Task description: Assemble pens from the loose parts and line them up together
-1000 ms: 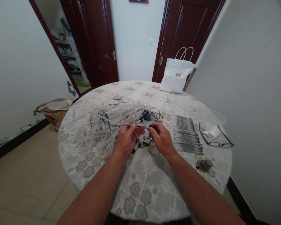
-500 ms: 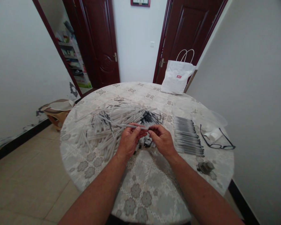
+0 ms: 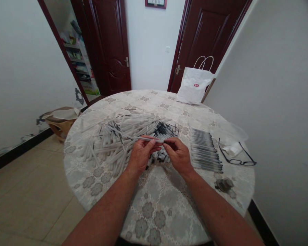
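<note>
In front of me, over the near edge of a heap, my left hand (image 3: 141,154) is closed around a slim, whitish see-through pen (image 3: 141,138), which lies nearly level. At the pen's right end, the bent fingers of my right hand (image 3: 179,155) pinch its dark tip. Exactly how the end piece sits on the pen is hidden by the fingertips. Beneath and behind my hands spreads a pile of pale pen barrels (image 3: 110,149), with thin black rods (image 3: 163,129) among them. To the right, a row of pens (image 3: 205,150) lies side by side, dark ends toward the right.
The round table (image 3: 146,225) wears a flowered cloth. Eyeglasses (image 3: 237,161), crumpled white tissue (image 3: 232,149) and a dark, lumpy object (image 3: 224,185) lie at the right. A white paper bag (image 3: 195,87) stands at the back. A stool (image 3: 61,121) is on the left.
Both hands keep their hold on the pen in nearly the same place. The whole view has shifted slightly. Pile and row look the same.
</note>
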Action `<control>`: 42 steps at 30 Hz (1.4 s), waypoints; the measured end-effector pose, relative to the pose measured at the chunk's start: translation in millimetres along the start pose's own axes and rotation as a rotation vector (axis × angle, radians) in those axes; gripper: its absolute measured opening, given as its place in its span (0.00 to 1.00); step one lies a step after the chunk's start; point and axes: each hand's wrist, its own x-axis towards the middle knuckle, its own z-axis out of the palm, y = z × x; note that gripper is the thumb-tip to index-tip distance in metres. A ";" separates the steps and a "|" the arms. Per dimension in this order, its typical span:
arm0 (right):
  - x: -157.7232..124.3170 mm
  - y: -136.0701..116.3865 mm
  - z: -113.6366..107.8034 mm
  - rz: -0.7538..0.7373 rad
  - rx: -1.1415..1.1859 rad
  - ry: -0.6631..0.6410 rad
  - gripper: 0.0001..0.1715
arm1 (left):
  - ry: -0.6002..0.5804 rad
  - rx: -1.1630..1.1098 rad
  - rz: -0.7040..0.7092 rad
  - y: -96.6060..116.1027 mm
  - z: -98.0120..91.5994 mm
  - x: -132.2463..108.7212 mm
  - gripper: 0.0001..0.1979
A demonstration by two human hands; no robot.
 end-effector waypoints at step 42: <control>-10.9 5.6 -2.1 -0.003 -0.088 -0.087 0.16 | -0.043 0.035 -0.076 3.5 2.3 -4.3 0.15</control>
